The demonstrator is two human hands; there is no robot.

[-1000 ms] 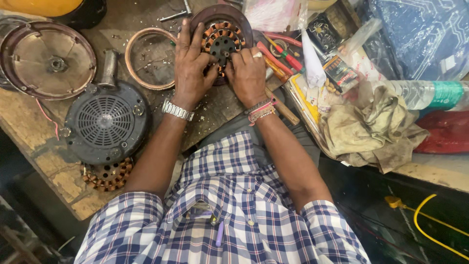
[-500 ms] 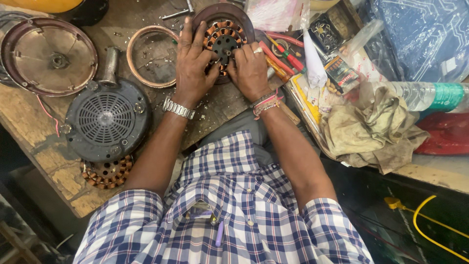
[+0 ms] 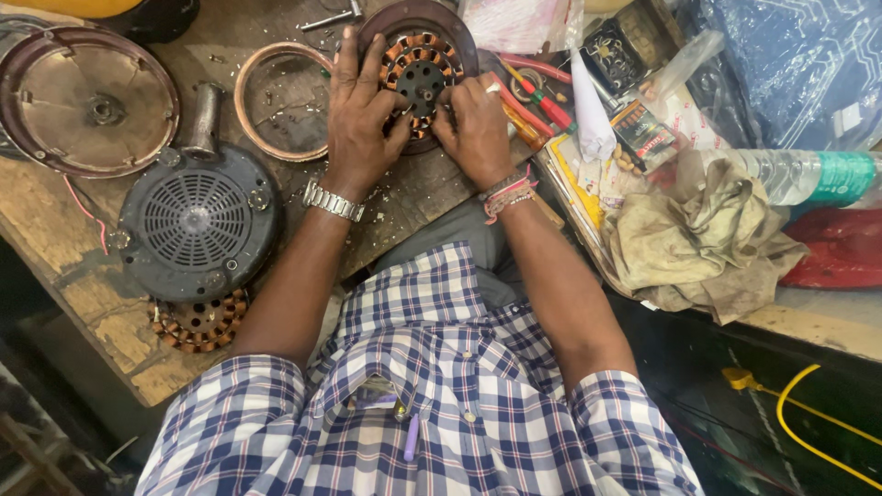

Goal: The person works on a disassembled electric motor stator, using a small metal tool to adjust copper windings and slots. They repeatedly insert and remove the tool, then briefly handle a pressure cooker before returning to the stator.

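Note:
A round motor stator (image 3: pixel 421 70) with copper windings lies in a dark maroon round housing on the wooden workbench (image 3: pixel 83 294). My left hand (image 3: pixel 360 110) rests over its left side, fingers bent onto the windings. My right hand (image 3: pixel 476 124) grips its right side, thumb and fingers pressed at the coil edge. A metal watch sits on my left wrist, red threads on my right.
A black grilled motor cover (image 3: pixel 195 222) lies left, a second copper-wound stator (image 3: pixel 197 321) under it. A maroon dished cover (image 3: pixel 84 101) and a copper-coloured ring (image 3: pixel 276 99) sit at the back left. Red-handled tools (image 3: pixel 537 101), a dirty rag (image 3: pixel 703 243) and a plastic bottle (image 3: pixel 799 174) lie right.
Both hands stay on the stator; the fingers have shifted slightly over the windings. The view has drifted a little.

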